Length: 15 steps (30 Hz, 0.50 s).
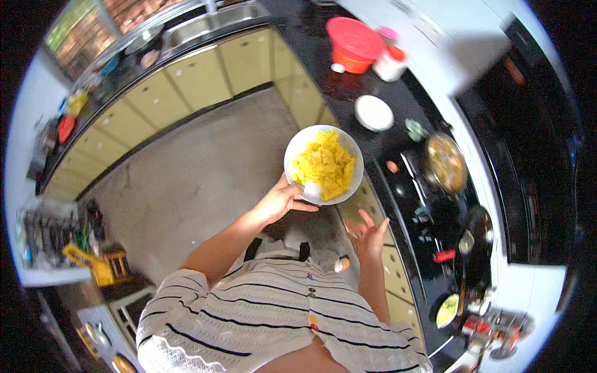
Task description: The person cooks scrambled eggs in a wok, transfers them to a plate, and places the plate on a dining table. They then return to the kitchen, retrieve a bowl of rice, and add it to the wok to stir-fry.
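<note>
In my left hand (285, 200) is a white bowl (313, 190), gripped at its near left rim with the thumb over the edge and the fingers underneath. Yellow scrambled egg (328, 163) fills most of the bowl. The bowl is up in the air, between the floor and the counter's edge. My right hand (369, 232) is to the right of the bowl and below it, apart from it, fingers spread and nothing in them. It is close to the front of the counter drawers (392, 267).
Along the black counter on the right stand a red basin (354, 38), a white container (390, 65), a white bowl (374, 113), a pan of food (446, 163), a wok (477, 233) and a plate of food (446, 311). A yellow chair (102, 264) is at the left.
</note>
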### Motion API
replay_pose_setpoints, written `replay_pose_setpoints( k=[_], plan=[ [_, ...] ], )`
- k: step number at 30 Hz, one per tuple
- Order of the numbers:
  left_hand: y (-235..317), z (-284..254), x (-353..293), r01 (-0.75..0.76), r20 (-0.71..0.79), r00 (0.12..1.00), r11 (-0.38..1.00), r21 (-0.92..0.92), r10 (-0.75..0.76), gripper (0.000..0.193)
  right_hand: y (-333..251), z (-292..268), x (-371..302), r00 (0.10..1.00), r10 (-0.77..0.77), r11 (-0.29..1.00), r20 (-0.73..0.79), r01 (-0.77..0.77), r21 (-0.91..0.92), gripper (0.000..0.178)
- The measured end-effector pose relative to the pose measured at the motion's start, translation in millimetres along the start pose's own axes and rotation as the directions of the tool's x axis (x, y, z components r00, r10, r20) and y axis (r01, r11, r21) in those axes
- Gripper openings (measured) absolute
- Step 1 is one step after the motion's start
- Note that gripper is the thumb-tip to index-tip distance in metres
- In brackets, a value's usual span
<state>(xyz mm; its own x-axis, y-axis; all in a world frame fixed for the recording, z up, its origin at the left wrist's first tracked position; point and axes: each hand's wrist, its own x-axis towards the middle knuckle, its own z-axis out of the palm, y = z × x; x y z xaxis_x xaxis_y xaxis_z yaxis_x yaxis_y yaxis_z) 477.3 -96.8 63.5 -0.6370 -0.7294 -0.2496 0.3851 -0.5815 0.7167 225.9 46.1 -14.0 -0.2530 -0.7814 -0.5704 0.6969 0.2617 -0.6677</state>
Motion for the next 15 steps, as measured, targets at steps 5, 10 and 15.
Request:
replay_pose_setpoints(
  k=[5, 10, 15],
  plan=[
    [62, -101, -66, -0.2, -0.193, 0.964, 0.976, -0.085, 0.181, 0.073, 38, 163, 33, 0.984, -0.067, 0.945, 0.162, 0.115, -0.307, 0.05],
    [69, -155, -150, -0.482, -0.491, 0.789, 0.868, -0.122, 0.37, 0.073, 79, 282, 47, 0.863, 0.091, 0.757, 0.496, 0.264, -0.598, 0.061],
    [32, -145, -261, -0.736, -0.814, 0.389, 0.677, 0.007, 0.432, 0.073, 157, 398, 37, 0.448, 0.628, 0.648, 0.637, 0.153, -0.746, 0.063]
  ],
)
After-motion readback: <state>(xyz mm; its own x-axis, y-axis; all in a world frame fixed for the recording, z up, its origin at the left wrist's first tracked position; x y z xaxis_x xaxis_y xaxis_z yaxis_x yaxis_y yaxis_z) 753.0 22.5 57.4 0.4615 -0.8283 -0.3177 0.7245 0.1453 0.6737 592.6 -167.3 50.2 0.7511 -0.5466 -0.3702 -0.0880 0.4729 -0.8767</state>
